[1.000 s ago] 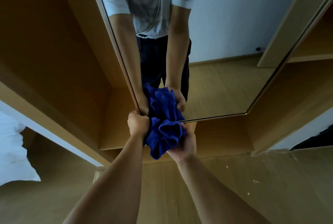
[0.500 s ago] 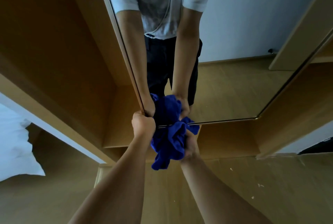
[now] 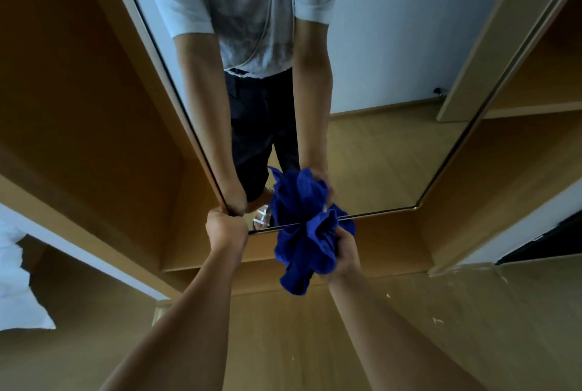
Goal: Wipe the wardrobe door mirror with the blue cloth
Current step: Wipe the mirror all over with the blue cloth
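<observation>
Tall wood-framed wardrobe door mirror (image 3: 378, 107) is seen from above, bottom edge near the light wooden floor (image 3: 315, 343). Crumpled blue cloth (image 3: 310, 249) is pressed against the mirror's bottom edge, bunched in the right hand (image 3: 345, 253), fingers clenched around it. Mirror's lower left corner is gripped by the left hand (image 3: 226, 230), closed in a fist.

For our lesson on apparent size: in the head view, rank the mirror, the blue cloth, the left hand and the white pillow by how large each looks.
1. mirror
2. blue cloth
3. white pillow, cut off by the frame, so uncertain against the cloth
4. left hand
</observation>
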Demonstrator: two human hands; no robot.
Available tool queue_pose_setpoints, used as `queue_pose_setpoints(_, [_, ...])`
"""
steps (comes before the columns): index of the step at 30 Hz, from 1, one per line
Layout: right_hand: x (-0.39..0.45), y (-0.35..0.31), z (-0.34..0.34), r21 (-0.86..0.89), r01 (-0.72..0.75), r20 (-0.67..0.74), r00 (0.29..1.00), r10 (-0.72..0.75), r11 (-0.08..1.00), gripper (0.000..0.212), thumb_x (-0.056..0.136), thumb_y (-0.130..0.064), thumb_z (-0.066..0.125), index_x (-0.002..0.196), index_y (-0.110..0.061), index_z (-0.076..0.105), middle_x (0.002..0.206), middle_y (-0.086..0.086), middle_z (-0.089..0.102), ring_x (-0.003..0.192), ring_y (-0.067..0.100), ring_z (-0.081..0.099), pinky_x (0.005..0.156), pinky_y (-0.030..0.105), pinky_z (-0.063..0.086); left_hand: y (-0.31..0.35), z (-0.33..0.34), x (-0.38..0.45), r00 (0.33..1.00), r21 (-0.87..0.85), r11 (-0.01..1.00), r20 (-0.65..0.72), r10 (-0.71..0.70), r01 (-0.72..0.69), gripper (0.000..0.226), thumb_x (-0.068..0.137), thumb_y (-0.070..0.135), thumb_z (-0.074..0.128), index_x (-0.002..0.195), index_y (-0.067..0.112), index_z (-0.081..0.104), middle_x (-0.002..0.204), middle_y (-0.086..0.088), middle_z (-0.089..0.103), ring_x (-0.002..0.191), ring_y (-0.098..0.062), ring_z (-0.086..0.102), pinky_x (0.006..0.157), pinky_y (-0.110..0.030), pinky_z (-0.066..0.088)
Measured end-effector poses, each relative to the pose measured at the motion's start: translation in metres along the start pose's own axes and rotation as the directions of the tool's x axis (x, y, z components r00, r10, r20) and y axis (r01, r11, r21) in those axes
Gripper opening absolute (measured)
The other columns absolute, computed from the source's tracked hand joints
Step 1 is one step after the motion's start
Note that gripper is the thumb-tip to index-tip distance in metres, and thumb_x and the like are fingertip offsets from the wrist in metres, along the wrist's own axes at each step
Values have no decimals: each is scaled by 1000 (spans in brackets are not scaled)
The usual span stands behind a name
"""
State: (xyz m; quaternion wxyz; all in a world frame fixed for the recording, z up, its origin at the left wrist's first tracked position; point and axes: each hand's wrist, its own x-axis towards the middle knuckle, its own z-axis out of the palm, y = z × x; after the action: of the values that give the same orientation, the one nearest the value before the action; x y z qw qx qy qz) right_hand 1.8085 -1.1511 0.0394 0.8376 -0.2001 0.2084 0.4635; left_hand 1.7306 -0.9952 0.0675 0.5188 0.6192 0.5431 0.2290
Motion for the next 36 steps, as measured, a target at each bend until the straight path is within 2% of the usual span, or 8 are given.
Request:
queue_pose_setpoints(6, [-11, -31, -10, -13, 167, -163, 972, -166, 986, 21, 87, -16, 48, 98, -8, 64, 93, 14, 67, 85, 30, 62, 75, 37, 50, 0, 3, 2, 999, -1, 999, -20, -46, 46, 32, 82, -9, 40, 89, 22, 40, 76, 6, 47, 65, -7, 43, 63, -24, 37])
queue_pose_setpoints(10, [-27, -83, -22, -49, 380, -245, 892, -380, 924, 22, 96, -18, 42, 100, -14, 63, 83, 10, 71, 67, 26, 71, 57, 31, 57, 4, 3, 1, 999, 33, 999, -43, -11, 12, 31, 81, -11, 43, 102, 10, 51, 80, -2, 55, 69, -18, 52, 59, -23, 38])
queue_pose_setpoints(13, [-39, -118, -28, -107, 433, -296, 846, -444, 895, 22, 98, -20, 40, 98, -22, 62, 94, 7, 68, 85, 27, 65, 63, 35, 52, 7, 4, -2, 998, 34, 999, -54, -23, 25, 36, 81, -12, 44, 110, 7, 52, 79, -1, 53, 79, -24, 53, 74, -29, 39])
queue_pose_setpoints(17, [-49, -144, -19, -141, 362, -349, 853, -389, 921, 22, 98, -19, 40, 91, -18, 60, 94, 8, 63, 85, 25, 59, 68, 37, 45, 11, 1, -3, 998, 63, 997, -50, -45, 48, 37, 82, -12, 45, 114, 4, 53, 98, -15, 60, 88, -28, 53, 77, -31, 40])
queue_pose_setpoints(23, [-68, -161, 2, -556, 151, -417, 800, -432, 817, 14, 83, -6, 55, 96, -9, 56, 97, 11, 63, 83, 30, 59, 84, 41, 47, 22, -8, -16, 999, 87, 996, -1, -35, 35, 52, 79, -14, 44, 128, 4, 49, 113, -21, 60, 102, -34, 56, 83, -36, 45])
queue_pose_setpoints(26, [-84, -179, 27, -679, 111, -401, 772, -494, 726, 12, 78, 2, 53, 86, -6, 54, 88, 10, 60, 75, 29, 56, 72, 37, 46, 48, -16, -26, 1000, 57, 998, -8, -13, 13, 54, 81, -11, 46, 132, 6, 46, 118, -20, 59, 108, -37, 55, 91, -43, 47])
queue_pose_setpoints(32, [-131, -202, 97, -764, 106, -331, 782, -529, 636, 15, 75, 1, 52, 88, -5, 57, 92, 12, 59, 83, 33, 56, 76, 40, 45, 119, -44, -39, 996, -5, 997, -28, 82, -83, 50, 81, -11, 47, 129, 4, 49, 111, -22, 61, 103, -40, 57, 91, -48, 48])
queue_pose_setpoints(36, [-163, -209, 127, -794, 163, -219, 822, -525, 586, 11, 76, 1, 49, 80, -6, 56, 91, 11, 59, 75, 31, 56, 68, 36, 44, 165, -63, -48, 985, -52, 984, -27, 169, -171, 53, 80, -12, 44, 127, 10, 52, 96, -16, 61, 83, -32, 58, 70, -37, 49])
